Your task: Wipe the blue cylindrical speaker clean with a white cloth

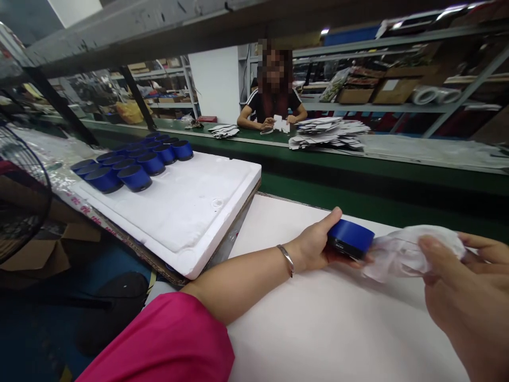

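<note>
My left hand point(318, 241) grips a short blue cylinder with a black base point(352, 237), which looks like a small speaker, tilted on its side. Small print shows on its dark band. To its right, my right hand point(461, 281) pinches a crumpled white translucent bag point(409, 249) between thumb and fingers. The bag's near edge meets the speaker's right end; whether the speaker is partly inside, I cannot tell. Both hands are over a white work surface point(318, 329). Several more blue speakers point(137, 178) stand in rows on a white foam board point(207, 212) at the left.
A green bench point(286, 183) runs behind the work surface. Across it a co-worker point(274, 101) handles small white pieces beside a stack of folded white cartons point(330, 132). A metal beam point(159, 32) crosses overhead. A fan guard point(47, 196) and an open cardboard box point(51, 254) are at the left.
</note>
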The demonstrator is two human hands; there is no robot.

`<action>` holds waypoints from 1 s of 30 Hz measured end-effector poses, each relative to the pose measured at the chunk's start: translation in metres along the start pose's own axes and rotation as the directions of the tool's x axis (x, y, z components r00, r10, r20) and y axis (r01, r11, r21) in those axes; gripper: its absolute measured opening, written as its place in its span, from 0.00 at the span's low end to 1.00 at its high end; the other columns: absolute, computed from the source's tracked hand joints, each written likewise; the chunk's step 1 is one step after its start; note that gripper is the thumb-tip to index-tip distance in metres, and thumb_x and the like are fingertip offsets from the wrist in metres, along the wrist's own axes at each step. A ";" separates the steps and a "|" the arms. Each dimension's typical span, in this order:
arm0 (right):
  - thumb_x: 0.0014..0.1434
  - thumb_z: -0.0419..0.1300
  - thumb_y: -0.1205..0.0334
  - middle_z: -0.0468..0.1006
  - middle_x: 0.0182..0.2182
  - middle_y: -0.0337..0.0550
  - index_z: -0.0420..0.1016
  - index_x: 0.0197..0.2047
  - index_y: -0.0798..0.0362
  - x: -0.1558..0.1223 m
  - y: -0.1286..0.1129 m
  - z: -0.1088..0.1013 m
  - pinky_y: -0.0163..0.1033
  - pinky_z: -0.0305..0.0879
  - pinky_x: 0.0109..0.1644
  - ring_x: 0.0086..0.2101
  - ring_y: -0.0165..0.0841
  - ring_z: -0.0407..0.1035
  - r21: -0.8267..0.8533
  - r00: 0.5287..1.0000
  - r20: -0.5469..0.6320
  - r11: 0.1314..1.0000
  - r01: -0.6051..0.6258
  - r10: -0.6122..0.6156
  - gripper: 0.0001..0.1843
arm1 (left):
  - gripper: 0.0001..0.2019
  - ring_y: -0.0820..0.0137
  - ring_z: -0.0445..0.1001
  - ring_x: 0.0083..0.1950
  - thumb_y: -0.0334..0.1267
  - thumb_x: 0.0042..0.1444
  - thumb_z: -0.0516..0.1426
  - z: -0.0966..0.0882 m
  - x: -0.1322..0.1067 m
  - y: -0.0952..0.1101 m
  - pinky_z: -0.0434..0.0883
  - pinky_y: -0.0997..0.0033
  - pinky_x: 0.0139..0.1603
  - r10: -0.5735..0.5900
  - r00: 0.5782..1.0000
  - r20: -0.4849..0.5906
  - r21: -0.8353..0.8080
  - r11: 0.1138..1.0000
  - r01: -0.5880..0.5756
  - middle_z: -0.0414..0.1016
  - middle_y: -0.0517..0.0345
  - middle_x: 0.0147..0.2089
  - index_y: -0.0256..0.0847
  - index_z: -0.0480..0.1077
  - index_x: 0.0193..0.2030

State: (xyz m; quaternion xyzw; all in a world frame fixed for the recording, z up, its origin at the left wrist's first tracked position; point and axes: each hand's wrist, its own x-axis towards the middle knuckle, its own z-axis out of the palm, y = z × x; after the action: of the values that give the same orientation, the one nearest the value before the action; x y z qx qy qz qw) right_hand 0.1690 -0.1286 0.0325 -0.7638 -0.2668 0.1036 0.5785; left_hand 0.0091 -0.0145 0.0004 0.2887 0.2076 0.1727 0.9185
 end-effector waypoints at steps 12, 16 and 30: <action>0.61 0.63 0.39 0.80 0.32 0.47 0.73 0.36 0.43 -0.006 0.012 0.052 0.48 0.70 0.36 0.34 0.46 0.76 -0.060 0.713 0.111 0.712 0.700 -0.692 0.17 | 0.26 0.66 0.73 0.26 0.49 0.86 0.47 0.025 -0.018 -0.003 0.71 0.69 0.22 0.219 0.923 -0.315 0.157 0.972 -0.177 0.73 0.56 0.28 0.39 0.70 0.36; 0.49 0.64 0.39 0.77 0.30 0.48 0.72 0.35 0.43 0.026 0.002 0.057 0.52 0.67 0.37 0.32 0.48 0.73 -0.145 0.880 0.076 0.868 0.476 -0.470 0.19 | 0.28 0.62 0.79 0.27 0.52 0.86 0.43 0.022 -0.016 -0.002 0.70 0.69 0.23 0.144 0.965 -0.220 0.090 0.988 -0.127 0.79 0.49 0.32 0.35 0.75 0.44; 0.65 0.64 0.41 0.68 0.18 0.40 0.70 0.27 0.44 -0.011 -0.007 0.021 0.42 0.51 0.22 0.18 0.37 0.61 -0.147 0.586 -0.015 0.581 0.800 -0.810 0.21 | 0.31 0.64 0.78 0.30 0.60 0.85 0.46 0.020 -0.015 -0.009 0.74 0.70 0.26 0.173 0.968 -0.182 0.154 0.977 -0.146 0.77 0.53 0.34 0.38 0.74 0.42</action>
State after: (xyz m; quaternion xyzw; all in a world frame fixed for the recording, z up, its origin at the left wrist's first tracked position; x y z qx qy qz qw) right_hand 0.1482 -0.1152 0.0307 -0.5977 -0.5665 -0.2174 0.5240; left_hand 0.0081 -0.0371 0.0144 0.3499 0.2839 0.2584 0.8545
